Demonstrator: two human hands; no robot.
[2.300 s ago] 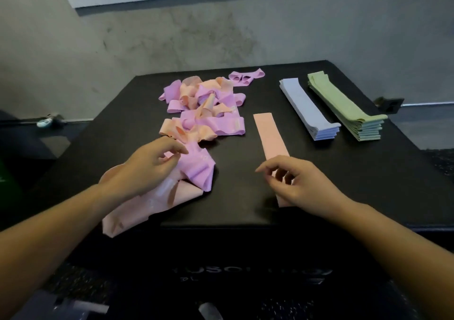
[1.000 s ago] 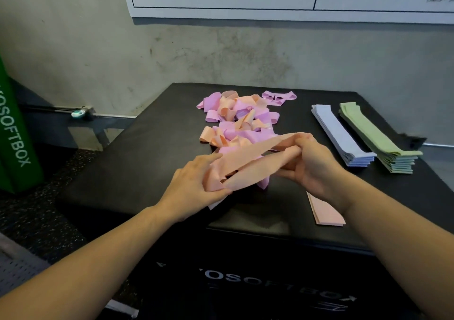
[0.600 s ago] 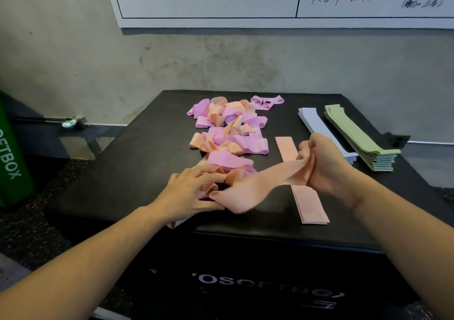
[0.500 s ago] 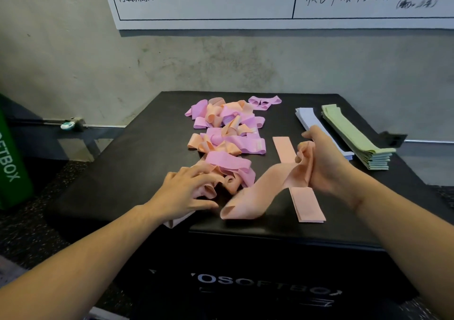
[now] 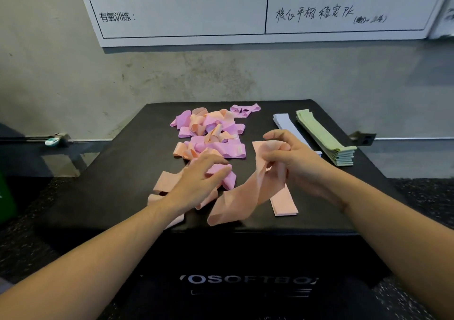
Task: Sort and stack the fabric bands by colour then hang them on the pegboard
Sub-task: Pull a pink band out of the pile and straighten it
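While right fingers (image 5: pixel 275 158) pinch one peach band (image 5: pixel 235 201), left fingers (image 5: pixel 216 169) rest spread on the pile (image 5: pixel 211 132).

Dim, even indoor light; soft focus, wide-angle bending at edges.

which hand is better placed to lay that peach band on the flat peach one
Right. The right hand already grips the peach band directly above the flat peach band. The left hand rests on the mixed pile.
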